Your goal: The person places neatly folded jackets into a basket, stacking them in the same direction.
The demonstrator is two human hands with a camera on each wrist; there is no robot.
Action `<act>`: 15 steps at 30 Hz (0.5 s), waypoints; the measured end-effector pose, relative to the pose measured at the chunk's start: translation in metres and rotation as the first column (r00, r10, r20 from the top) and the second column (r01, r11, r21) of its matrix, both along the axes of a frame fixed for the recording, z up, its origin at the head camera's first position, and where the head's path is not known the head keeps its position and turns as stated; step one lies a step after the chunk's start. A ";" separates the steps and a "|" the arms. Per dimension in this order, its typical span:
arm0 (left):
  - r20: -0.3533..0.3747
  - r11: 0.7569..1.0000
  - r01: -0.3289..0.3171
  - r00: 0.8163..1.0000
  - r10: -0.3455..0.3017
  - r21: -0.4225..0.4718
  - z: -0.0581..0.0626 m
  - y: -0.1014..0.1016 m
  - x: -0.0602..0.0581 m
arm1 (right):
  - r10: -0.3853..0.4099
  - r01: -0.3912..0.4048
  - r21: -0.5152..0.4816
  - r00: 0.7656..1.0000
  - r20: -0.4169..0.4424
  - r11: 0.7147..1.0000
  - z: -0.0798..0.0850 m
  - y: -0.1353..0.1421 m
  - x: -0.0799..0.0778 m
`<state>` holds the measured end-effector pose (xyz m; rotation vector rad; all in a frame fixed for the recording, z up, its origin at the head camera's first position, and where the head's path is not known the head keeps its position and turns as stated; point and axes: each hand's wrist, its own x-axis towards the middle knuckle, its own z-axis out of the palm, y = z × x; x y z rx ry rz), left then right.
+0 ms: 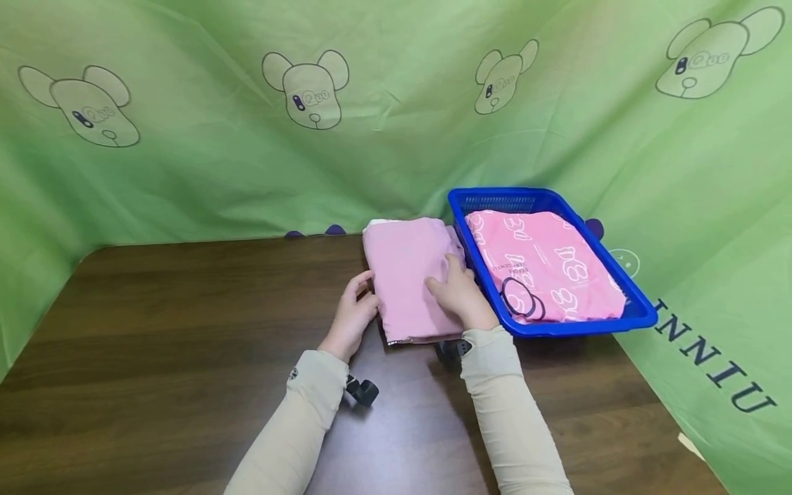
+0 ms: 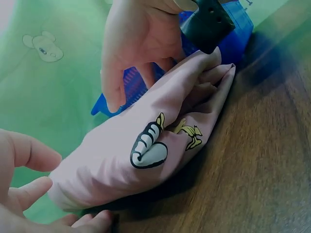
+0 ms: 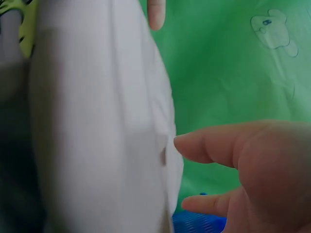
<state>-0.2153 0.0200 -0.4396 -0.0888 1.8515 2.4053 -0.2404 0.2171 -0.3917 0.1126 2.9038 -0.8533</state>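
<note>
A folded pink garment [image 1: 405,282] lies on the table beside the basket. In the left wrist view, its side [image 2: 112,160] carries a black, white and yellow print near loose folds. My left hand [image 1: 349,316] is at the garment's left edge, its fingertips right at the cloth. Across from it, my right hand [image 1: 460,292] has its thumb over the top near the right edge, fingers spread along that side. The right wrist view shows the thumb and a finger of the right hand [image 3: 262,160] extended, tips close to the cloth's edge.
A blue basket [image 1: 572,331] stands right of the garment, holding a brighter pink folded cloth [image 1: 544,261] with white lettering. Behind the brown wooden table [image 1: 185,357] hangs a green curtain [image 1: 396,151] with bear-head drawings. Dark wrist devices [image 1: 365,392] sit below the hands.
</note>
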 end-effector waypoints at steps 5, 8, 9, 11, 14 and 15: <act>0.021 0.999 0.022 1.000 -0.023 0.032 0.000 -0.002 -0.001 | -0.017 0.017 -0.010 1.000 0.019 1.000 -0.005 0.006 -0.004; 0.005 1.000 0.021 1.000 -0.021 0.015 0.000 -0.005 -0.002 | -0.021 0.022 -0.031 0.999 0.025 0.999 -0.007 0.008 -0.005; -0.009 1.000 0.014 1.000 -0.014 -0.004 -0.001 -0.006 -0.002 | -0.020 0.021 -0.048 0.999 0.029 0.999 -0.008 0.008 -0.005; -0.042 0.999 -0.001 0.999 0.000 -0.038 -0.001 -0.008 -0.003 | -0.009 0.012 -0.081 0.999 0.037 0.997 -0.008 0.008 -0.005; -0.059 0.998 -0.006 0.998 0.003 -0.064 -0.002 -0.012 -0.004 | 0.012 -0.005 -0.130 0.999 0.053 0.992 -0.008 0.007 -0.004; -0.054 0.998 0.000 0.999 -0.004 -0.060 -0.002 -0.014 -0.005 | 0.016 -0.008 -0.139 0.998 0.057 0.990 -0.007 0.007 -0.004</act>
